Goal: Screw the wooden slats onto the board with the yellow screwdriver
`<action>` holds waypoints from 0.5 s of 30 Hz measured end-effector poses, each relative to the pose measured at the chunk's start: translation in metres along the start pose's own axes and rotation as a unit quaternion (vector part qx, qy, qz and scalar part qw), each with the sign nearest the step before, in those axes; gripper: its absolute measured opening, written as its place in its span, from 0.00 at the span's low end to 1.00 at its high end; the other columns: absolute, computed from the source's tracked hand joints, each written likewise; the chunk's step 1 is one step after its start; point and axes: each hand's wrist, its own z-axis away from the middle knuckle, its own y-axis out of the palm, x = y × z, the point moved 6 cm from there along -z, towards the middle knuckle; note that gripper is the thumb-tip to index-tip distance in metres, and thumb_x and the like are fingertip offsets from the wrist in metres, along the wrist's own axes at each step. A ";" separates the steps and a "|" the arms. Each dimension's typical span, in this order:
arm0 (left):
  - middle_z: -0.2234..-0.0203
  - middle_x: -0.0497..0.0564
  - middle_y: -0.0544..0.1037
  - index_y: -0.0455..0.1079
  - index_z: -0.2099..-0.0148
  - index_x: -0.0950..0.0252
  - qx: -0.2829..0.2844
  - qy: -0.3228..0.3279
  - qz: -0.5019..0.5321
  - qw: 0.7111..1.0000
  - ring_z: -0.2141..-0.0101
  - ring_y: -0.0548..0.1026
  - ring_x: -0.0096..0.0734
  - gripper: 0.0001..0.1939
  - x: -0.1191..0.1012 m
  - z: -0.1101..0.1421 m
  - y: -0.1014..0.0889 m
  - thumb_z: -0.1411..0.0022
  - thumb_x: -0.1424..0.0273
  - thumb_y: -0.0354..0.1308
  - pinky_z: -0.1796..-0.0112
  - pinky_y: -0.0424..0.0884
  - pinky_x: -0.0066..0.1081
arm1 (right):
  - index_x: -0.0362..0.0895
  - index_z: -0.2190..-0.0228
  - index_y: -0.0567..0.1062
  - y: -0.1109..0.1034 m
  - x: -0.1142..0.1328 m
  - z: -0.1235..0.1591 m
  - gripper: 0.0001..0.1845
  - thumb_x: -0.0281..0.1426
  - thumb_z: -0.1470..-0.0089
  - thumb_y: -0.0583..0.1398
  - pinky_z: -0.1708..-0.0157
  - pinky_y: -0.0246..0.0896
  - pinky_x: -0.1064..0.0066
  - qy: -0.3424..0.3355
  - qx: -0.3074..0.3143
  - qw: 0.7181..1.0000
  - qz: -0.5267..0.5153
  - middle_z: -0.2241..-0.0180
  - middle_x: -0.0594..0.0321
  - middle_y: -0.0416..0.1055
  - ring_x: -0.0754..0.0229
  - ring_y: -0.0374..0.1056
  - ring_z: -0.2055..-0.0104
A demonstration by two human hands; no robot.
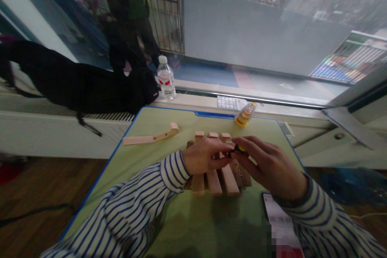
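A slatted wooden piece [215, 179] made of three pale planks lies in the middle of the green table [151, 121]. My left hand [205, 155] rests on top of it, fingers curled and pressing down on the slats. My right hand [269, 165] is closed around a small tool with a yellow and black handle [238, 150], held upright over the slats right beside my left fingertips. Both sleeves are blue-and-white striped.
A loose curved wooden part [151, 137] lies at the table's left. A small yellow bottle [245, 113] lies at the far edge. A water bottle [166, 77] and a black bag [75, 84] sit on the window ledge. A printed sheet [279, 219] lies under my right forearm.
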 end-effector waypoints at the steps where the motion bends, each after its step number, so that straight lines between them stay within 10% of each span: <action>1: 0.68 0.49 0.73 0.68 0.56 0.66 0.001 0.000 -0.001 1.000 0.67 0.70 0.25 0.09 0.000 0.000 0.000 0.39 0.72 0.52 0.65 0.64 0.24 | 0.43 0.51 0.64 0.000 0.000 0.000 0.16 0.32 0.41 0.53 0.63 0.66 0.67 0.002 -0.001 1.000 -0.001 0.56 0.58 0.70 0.60 0.69 0.61; 15: 0.69 0.48 0.76 0.72 0.58 0.65 -0.050 -0.065 0.005 0.997 0.68 0.71 0.25 0.12 0.007 0.003 -0.004 0.42 0.65 0.57 0.67 0.64 0.24 | 0.43 0.51 0.64 -0.002 0.003 -0.003 0.17 0.33 0.41 0.52 0.65 0.66 0.66 0.013 0.013 1.000 0.002 0.57 0.58 0.70 0.60 0.69 0.62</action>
